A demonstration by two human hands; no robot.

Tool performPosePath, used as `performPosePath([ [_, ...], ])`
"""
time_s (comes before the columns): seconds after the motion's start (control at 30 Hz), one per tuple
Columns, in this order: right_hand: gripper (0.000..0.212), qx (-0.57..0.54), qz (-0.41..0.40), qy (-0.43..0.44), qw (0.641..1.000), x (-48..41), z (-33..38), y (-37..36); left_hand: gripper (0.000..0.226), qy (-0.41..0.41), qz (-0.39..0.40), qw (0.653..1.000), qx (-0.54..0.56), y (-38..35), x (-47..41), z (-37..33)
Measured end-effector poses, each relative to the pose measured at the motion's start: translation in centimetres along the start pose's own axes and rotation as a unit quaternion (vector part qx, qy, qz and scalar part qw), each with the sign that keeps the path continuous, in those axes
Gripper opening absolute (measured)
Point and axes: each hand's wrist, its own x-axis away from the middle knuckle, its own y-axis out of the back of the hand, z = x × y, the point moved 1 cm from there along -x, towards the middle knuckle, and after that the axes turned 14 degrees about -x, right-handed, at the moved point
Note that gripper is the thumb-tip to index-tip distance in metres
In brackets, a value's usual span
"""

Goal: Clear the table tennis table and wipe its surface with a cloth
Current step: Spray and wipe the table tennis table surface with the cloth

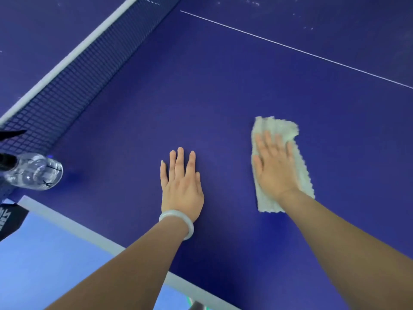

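The dark blue table tennis table (pixel 223 90) fills most of the view. A pale green folded cloth (pixel 279 128) lies flat on it to the right of centre. My right hand (pixel 273 164) presses on the cloth with straight fingers and covers its middle. My left hand (pixel 181 184) rests flat on the bare surface to the left of the cloth, fingers straight, a pale bangle on its wrist.
The net (pixel 64 86) with its white top band runs diagonally at the upper left. A clear plastic bottle (pixel 33 171) lies by the net post at the left edge. The table's white side edge (pixel 73 229) crosses the lower left, with light blue floor (pixel 44 260) below it.
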Motion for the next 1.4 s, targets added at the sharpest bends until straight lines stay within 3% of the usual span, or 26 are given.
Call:
performPosePath([
  [0.17, 0.058, 0.052, 0.108, 0.247, 0.961, 9.7, 4.3, -2.0, 0.051, -0.012, -0.002, 0.979, 0.204, 1.4, 0.4, 1.8],
  [0.2, 0.059, 0.052, 0.128, 0.282, 0.950, 11.5, 4.1, -2.0, 0.052, -0.008, -0.007, 0.975, 0.224, 1.5, 0.9, 2.5],
  [0.27, 0.059, 0.066, 0.145, 0.330, 0.930, 13.5, 3.2, -2.0, 0.050, 0.001, -0.033, 0.986, 0.163, 1.4, 2.5, 4.1],
  [0.43, 0.057, 0.041, 0.152, 0.303, 0.940, 13.0, 2.9, -2.0, 0.067, 0.056, -0.013, 0.998, 0.003, -0.2, 7.9, 6.2],
  [0.53, 0.057, 0.010, 0.081, 0.157, 0.984, 10.6, 2.9, -1.8, 0.065, 0.047, -0.016, 0.997, -0.057, -0.9, 9.5, 6.3],
  [0.6, 0.060, 0.004, 0.062, 0.090, 0.994, 9.7, 4.2, -2.1, 0.063, 0.054, -0.019, 0.996, -0.061, -0.9, 9.4, 6.3],
  [0.67, 0.059, 0.014, 0.088, 0.163, 0.983, 11.3, 6.3, -2.9, 0.062, 0.055, -0.017, 0.997, -0.053, -0.9, 9.4, 6.3],
  [0.8, 0.052, 0.021, 0.169, 0.380, 0.909, 19.4, 5.8, -3.5, 0.061, 0.051, -0.021, 0.997, -0.045, -0.9, 9.3, 6.5],
  [0.93, 0.052, 0.045, 0.185, 0.426, 0.884, 24.4, -0.7, -1.5, 0.055, 0.054, -0.026, 0.997, -0.049, -0.9, 9.4, 6.3],
  [1.03, 0.058, 0.048, 0.179, 0.373, 0.909, 25.3, -3.0, -0.9, 0.055, 0.055, -0.025, 0.997, -0.058, -1.0, 9.3, 6.3],
  [1.17, 0.060, 0.005, 0.076, 0.175, 0.982, 24.6, 2.2, -3.5, 0.056, 0.053, -0.026, 0.997, -0.054, -0.8, 9.4, 6.3],
  [1.3, 0.060, -0.024, 0.008, 0.070, 0.997, 22.5, 11.3, -6.9, 0.055, 0.048, -0.028, 0.997, -0.056, -1.0, 9.5, 6.3],
  [1.4, 0.060, -0.034, 0.003, 0.030, 0.999, 22.3, 14.0, -7.7, 0.056, 0.049, -0.028, 0.997, -0.048, -1.0, 9.5, 6.4],
])
